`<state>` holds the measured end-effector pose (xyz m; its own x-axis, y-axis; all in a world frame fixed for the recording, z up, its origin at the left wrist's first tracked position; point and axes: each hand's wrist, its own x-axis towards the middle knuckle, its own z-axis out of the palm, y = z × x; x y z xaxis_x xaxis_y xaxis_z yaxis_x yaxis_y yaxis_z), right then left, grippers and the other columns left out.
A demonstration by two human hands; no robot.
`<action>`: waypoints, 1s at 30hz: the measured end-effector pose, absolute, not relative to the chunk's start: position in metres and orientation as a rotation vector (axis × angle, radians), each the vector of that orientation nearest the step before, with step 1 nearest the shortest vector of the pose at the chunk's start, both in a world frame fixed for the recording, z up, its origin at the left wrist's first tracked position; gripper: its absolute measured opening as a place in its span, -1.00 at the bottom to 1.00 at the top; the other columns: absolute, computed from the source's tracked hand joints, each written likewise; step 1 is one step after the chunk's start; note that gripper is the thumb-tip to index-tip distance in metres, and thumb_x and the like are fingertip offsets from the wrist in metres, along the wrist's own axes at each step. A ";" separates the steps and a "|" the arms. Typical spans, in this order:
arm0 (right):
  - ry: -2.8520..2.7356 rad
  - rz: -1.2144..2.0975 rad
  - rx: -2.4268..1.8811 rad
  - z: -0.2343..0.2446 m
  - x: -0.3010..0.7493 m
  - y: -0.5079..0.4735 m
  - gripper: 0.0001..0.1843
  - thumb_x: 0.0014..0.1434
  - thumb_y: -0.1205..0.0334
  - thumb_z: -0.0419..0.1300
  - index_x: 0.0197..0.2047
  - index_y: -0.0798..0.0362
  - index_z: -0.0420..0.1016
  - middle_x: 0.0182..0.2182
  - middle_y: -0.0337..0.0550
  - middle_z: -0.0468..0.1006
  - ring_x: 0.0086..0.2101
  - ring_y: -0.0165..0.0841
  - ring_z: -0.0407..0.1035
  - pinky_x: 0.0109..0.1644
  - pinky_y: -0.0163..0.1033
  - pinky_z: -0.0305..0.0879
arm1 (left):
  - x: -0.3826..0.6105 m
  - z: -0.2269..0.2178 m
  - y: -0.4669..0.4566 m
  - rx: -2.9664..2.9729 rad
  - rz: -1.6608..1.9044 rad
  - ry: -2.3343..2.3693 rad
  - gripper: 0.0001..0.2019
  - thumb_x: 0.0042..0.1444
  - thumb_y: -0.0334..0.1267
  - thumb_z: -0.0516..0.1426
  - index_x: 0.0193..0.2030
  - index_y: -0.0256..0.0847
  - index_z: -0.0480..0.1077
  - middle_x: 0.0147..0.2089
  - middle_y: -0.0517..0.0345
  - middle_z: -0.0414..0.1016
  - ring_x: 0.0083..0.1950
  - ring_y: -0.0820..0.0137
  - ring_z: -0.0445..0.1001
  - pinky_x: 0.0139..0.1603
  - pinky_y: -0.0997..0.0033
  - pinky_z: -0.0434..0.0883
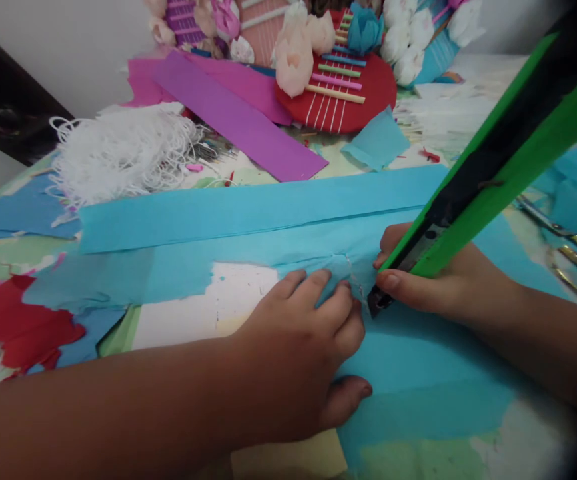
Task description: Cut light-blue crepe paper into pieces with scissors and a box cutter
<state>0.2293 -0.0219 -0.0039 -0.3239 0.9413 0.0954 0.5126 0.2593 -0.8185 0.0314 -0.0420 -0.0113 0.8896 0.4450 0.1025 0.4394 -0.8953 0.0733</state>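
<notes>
Turquoise paper (428, 373) spreads from mid-surface (124, 333) toward the near edge, below both hands. The left hand (313, 340) lies on it, grasping nothing; the right hand (451, 287) grips a green cutter (468, 227), blade beside the left fingertips. A short ragged cut (354, 277) looks made; nearer paper seems uncut.

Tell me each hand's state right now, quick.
Left hand: open, palm down on the blue paper, holding nothing visible.
Right hand: closed around the green cutter knife, blade end down at the paper.
</notes>
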 end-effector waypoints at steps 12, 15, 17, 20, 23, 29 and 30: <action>-2.043 0.836 -1.298 -0.003 0.224 -0.027 -0.77 -0.09 0.20 0.16 -0.60 0.04 0.14 -0.69 -0.34 0.25 -0.64 -0.52 0.15 -0.59 -0.38 0.12 | 0.032 -0.012 -0.042 2.988 0.189 0.701 -0.46 0.07 0.01 -0.05 0.05 -0.37 0.28 0.07 -0.15 0.26 0.09 -0.04 0.15 0.06 -0.05 0.15; -2.037 0.830 -1.322 -0.002 0.223 -0.028 -0.73 -0.10 0.18 0.16 -0.62 0.03 0.11 -0.69 -0.33 0.26 -0.64 -0.51 0.15 -0.60 -0.37 0.12 | 0.031 -0.012 -0.042 2.981 0.175 0.693 -0.47 0.07 0.01 -0.05 0.05 -0.35 0.28 0.07 -0.14 0.25 0.09 -0.04 0.16 0.06 -0.05 0.16; -2.024 0.825 -1.330 -0.002 0.221 -0.029 -0.72 -0.09 0.18 0.15 -0.63 0.03 0.09 -0.70 -0.33 0.25 -0.65 -0.52 0.14 -0.62 -0.37 0.10 | 0.031 -0.012 -0.042 2.975 0.171 0.700 -0.47 0.06 0.02 -0.04 0.05 -0.34 0.28 0.08 -0.14 0.25 0.10 -0.04 0.15 0.06 -0.05 0.16; -2.020 0.825 -1.330 -0.001 0.219 -0.030 -0.71 -0.09 0.19 0.14 -0.64 0.03 0.07 -0.72 -0.34 0.21 -0.67 -0.53 0.12 -0.65 -0.38 0.07 | 0.031 -0.013 -0.042 2.973 0.168 0.715 -0.48 0.06 0.03 -0.03 0.04 -0.32 0.28 0.08 -0.14 0.25 0.11 -0.03 0.14 0.06 -0.05 0.15; -2.039 0.794 -1.305 -0.001 0.218 -0.030 -0.72 -0.09 0.20 0.15 -0.62 0.03 0.08 -0.71 -0.35 0.20 -0.67 -0.53 0.11 -0.65 -0.38 0.07 | 0.032 -0.013 -0.042 2.988 0.186 0.714 -0.48 0.05 0.03 -0.03 0.03 -0.32 0.29 0.08 -0.14 0.26 0.11 -0.02 0.16 0.06 -0.03 0.16; -2.118 0.771 -1.304 0.000 0.218 -0.031 -0.71 -0.07 0.20 0.15 -0.64 0.04 0.09 -0.72 -0.35 0.18 -0.67 -0.54 0.10 -0.64 -0.38 0.04 | 0.031 -0.011 -0.043 2.980 0.184 0.712 -0.50 0.06 0.02 -0.02 0.01 -0.31 0.30 0.08 -0.15 0.26 0.10 -0.03 0.17 0.05 -0.03 0.17; -2.130 0.776 -1.304 0.000 0.219 -0.031 -0.71 -0.07 0.19 0.15 -0.64 0.04 0.10 -0.71 -0.35 0.19 -0.66 -0.54 0.10 -0.63 -0.38 0.05 | 0.030 -0.011 -0.042 2.977 0.179 0.714 -0.50 0.06 0.02 -0.03 0.02 -0.31 0.30 0.08 -0.15 0.26 0.11 -0.03 0.16 0.06 -0.03 0.17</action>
